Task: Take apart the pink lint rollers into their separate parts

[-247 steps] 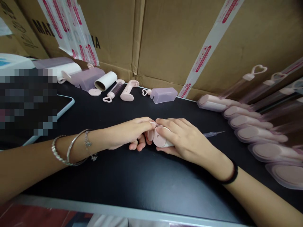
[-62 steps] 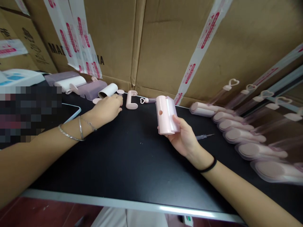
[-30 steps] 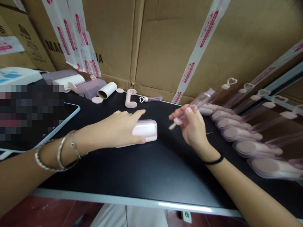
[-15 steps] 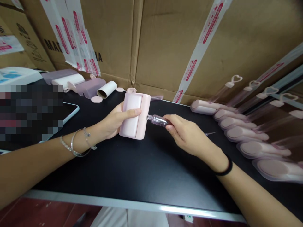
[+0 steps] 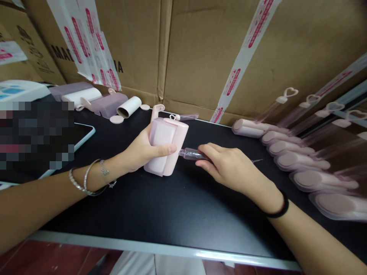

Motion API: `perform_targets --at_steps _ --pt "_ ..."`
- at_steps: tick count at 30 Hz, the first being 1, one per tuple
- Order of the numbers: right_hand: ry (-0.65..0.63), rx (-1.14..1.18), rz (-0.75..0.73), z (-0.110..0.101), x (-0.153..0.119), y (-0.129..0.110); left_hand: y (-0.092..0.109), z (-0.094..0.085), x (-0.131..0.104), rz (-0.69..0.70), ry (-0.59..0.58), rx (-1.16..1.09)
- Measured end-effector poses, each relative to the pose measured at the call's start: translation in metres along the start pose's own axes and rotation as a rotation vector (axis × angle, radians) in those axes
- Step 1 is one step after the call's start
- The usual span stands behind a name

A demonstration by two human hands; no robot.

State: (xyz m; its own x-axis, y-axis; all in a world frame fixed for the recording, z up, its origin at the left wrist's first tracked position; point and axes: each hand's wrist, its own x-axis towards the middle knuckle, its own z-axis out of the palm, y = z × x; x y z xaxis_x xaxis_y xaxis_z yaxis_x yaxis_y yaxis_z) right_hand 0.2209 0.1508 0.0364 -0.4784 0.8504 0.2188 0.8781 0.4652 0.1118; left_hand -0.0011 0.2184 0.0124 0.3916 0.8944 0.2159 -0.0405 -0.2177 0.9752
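Note:
My left hand (image 5: 143,151) grips a lint roller (image 5: 164,147) with a white roll, a pale pink side and a translucent mauve cover, its thumb across the front. A round pink end cap (image 5: 157,110) stands swung out at its far end. My right hand (image 5: 226,164) is closed around a translucent purple handle (image 5: 192,154). The handle's narrow stepped tip meets the pink side of the roller; whether it is inserted cannot be made out. Its other end is hidden in my palm. Behind the roller lies another clear handle (image 5: 187,117) with a heart-shaped loop.
Several lint rollers (image 5: 311,179) with heart-looped handles line the right side. At back left lie mauve covers (image 5: 110,104), a white paper roll (image 5: 130,107) and round pink caps (image 5: 116,119). A light-blue-edged tablet (image 5: 84,137) sits left. Cardboard boxes (image 5: 197,57) wall the black table's back.
The lint roller has tilted and shifted slightly toward me, and its end cap now stands further out. My right hand and the handle have moved slightly downward with it, the tip staying at the roller's side.

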Motion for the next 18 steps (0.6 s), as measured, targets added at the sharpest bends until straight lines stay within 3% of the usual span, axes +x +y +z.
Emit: perform_targets --at_steps 10,18 --pt "0.102 -0.091 -0.07 0.002 -0.003 -0.001 0.002 0.002 -0.007 -0.103 0.012 -0.029" --pt "0.164 -0.178 -0.125 0.002 -0.003 -0.002 0.01 0.005 -0.011 -0.082 0.013 -0.015"
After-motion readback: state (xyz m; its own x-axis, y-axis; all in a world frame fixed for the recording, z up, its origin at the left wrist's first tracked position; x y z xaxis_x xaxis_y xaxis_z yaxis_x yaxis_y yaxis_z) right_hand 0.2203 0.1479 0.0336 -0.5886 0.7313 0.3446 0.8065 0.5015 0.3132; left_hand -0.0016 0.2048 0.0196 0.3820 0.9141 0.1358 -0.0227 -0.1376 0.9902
